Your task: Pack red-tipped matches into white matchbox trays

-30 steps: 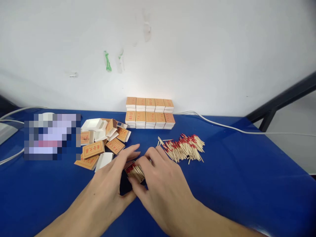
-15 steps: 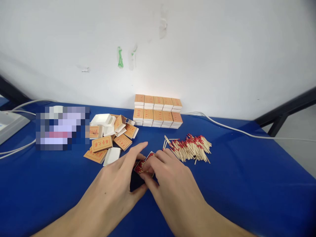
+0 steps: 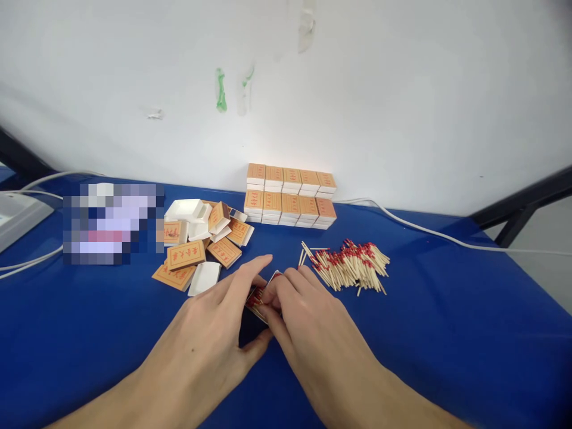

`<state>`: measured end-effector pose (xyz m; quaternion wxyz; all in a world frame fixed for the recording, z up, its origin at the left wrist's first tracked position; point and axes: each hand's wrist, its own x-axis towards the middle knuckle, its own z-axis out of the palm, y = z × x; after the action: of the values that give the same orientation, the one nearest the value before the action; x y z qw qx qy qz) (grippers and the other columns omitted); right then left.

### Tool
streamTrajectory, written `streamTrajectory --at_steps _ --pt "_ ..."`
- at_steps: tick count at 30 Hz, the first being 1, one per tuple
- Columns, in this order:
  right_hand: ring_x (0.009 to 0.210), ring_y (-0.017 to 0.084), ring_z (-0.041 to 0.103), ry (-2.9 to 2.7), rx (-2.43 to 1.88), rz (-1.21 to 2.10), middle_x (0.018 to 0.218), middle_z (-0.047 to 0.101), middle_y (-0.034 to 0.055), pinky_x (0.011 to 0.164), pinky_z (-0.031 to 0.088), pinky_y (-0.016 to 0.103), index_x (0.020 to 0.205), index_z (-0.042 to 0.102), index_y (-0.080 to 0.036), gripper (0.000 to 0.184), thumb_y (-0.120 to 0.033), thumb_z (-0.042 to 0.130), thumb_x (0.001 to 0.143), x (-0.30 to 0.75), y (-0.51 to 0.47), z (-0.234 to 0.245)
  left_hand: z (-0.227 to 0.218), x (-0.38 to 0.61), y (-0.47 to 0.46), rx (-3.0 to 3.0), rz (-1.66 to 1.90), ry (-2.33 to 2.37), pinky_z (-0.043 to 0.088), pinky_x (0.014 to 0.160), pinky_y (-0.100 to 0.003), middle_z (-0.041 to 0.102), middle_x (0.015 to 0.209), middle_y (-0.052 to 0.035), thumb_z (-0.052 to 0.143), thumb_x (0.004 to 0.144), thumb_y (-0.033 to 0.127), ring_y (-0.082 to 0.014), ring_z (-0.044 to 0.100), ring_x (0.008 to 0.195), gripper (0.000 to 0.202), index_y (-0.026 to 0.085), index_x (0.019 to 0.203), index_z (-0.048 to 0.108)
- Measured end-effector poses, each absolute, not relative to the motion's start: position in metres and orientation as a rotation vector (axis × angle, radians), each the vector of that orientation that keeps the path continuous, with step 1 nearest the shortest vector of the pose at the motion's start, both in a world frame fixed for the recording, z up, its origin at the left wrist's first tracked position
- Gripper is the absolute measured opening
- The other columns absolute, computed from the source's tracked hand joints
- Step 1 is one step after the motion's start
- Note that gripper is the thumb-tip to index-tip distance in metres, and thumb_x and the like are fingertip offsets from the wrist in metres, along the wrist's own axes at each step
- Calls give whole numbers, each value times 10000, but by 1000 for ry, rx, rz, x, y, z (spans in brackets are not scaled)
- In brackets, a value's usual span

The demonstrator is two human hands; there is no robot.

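Between my hands is a small matchbox tray (image 3: 276, 275) holding red-tipped matches (image 3: 255, 302); the fingers partly cover it. My left hand (image 3: 210, 333) curves round the tray's left side, its index finger stretched out and its thumb at the near end. From the right, my right hand (image 3: 317, 328) reaches in with thumb and fingers closed on matches in the tray; their tips are partly hidden. A heap of loose matches (image 3: 353, 268) lies just beyond my right hand. Past my left hand are jumbled matchbox sleeves (image 3: 186, 255) and white trays (image 3: 204, 277).
Matchboxes (image 3: 290, 204) stand stacked in two rows against the white wall (image 3: 379, 107). A white cable (image 3: 420, 229) crosses the blue table (image 3: 469, 333) at the back right. At the left are a blurred-out item (image 3: 111, 223) and more cables (image 3: 33, 260).
The view has tilted slightly, shifting the scene. My right thumb and fingers have moved a little over the matches in the tray, and more matchsticks show there.
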<state>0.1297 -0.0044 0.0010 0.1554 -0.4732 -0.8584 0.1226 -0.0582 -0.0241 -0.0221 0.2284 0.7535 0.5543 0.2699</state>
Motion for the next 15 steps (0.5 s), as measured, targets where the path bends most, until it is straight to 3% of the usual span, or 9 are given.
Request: streamTrajectory --at_steps 11,15 --pt "899 199 694 -2231 -1352 756 987 747 17 752 544 333 952 699 -237 136 -181 700 1076 143 1 20 -23 -59 -26 2138 751 1546 708 918 -485 771 1398 -37 741 915 240 -302 831 1124 862 445 1663 365" --pt "869 191 677 -2127 -1445 814 996 749 -5 758 520 342 1043 724 -288 111 -321 655 1123 162 8 29 -23 -59 -28 2139 749 1539 708 907 -486 777 1365 -24 772 930 275 -298 828 1102 877 456 1673 343"
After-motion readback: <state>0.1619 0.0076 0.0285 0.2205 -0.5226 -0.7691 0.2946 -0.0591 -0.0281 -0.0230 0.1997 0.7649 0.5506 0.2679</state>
